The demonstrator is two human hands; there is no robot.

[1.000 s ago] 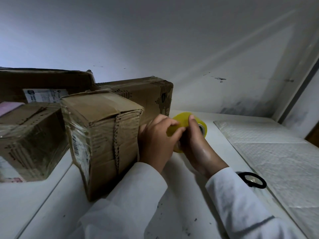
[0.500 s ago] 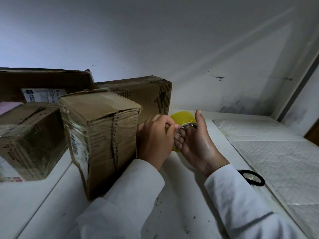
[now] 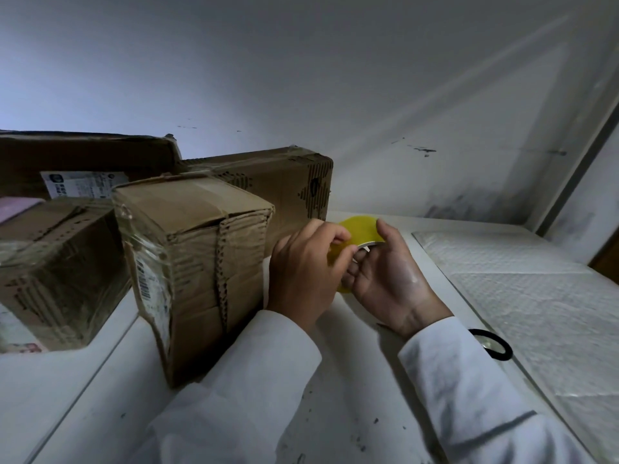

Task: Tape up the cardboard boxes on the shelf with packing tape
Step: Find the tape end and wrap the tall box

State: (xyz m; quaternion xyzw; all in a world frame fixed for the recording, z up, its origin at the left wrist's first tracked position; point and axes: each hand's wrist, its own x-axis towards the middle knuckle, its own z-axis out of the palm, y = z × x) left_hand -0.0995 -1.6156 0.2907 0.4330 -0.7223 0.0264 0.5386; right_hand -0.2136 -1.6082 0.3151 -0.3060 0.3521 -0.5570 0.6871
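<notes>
I see a scuffed white shelf (image 3: 335,413) under a grey wall. My right hand (image 3: 390,279) cups the yellow tape roll (image 3: 360,229), which stands on edge just right of the front box (image 3: 201,262); my left hand (image 3: 304,272) pinches its rim. The box labels are unreadable.

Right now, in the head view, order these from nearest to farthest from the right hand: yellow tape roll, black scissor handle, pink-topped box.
1. Yellow tape roll: held in the right hand.
2. Black scissor handle: right, by the sleeve.
3. Pink-topped box: far left.
</notes>
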